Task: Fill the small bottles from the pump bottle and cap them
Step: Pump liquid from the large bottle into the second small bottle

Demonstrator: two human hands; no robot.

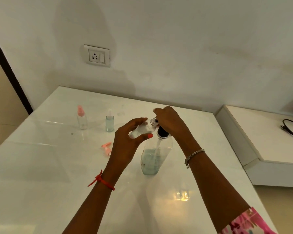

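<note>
Clear pump bottle [156, 153], partly filled

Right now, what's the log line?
left hand: holds small bottle | right hand: grips pump | pink cap: lying loose

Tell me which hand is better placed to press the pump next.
Right. The right hand sits on the pump bottle, fingers curled over its head, so it likely only needs to push down. The left hand grips the small clear bottle, tilted with its neck at the nozzle.
</note>
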